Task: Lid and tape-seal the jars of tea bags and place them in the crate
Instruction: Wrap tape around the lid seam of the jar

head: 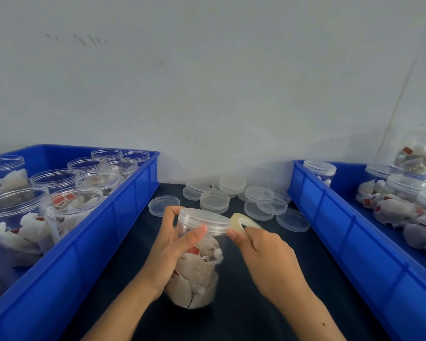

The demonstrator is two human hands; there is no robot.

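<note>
1. The clear plastic jar filled with white tea bags stands upright on the dark table, between the two blue plastic crates. Its long axis is vertical, only a little tilted toward the camera.
2. A clear round lid already sits on the jar.
3. The left hand grips the jar from its left side. The fingers curl around the far rim of the lid and the thumb lies across the near side, just under the lid.
4. The right hand pinches a roll of clear tape. The roll is just beside the right edge of the lid, at the same height as the seam between lid and jar. I cannot tell if the tape end already touches the lid.
5. The coming move, I judge, depends on this: the seam lies directly left of the right fingers, so the tape must go around the jar horizontally.
6. The blue crate on the right holds lidded jars; the blue crate on the left holds open ones.
7. Spare clear lids lie on the table behind the jar.
</note>
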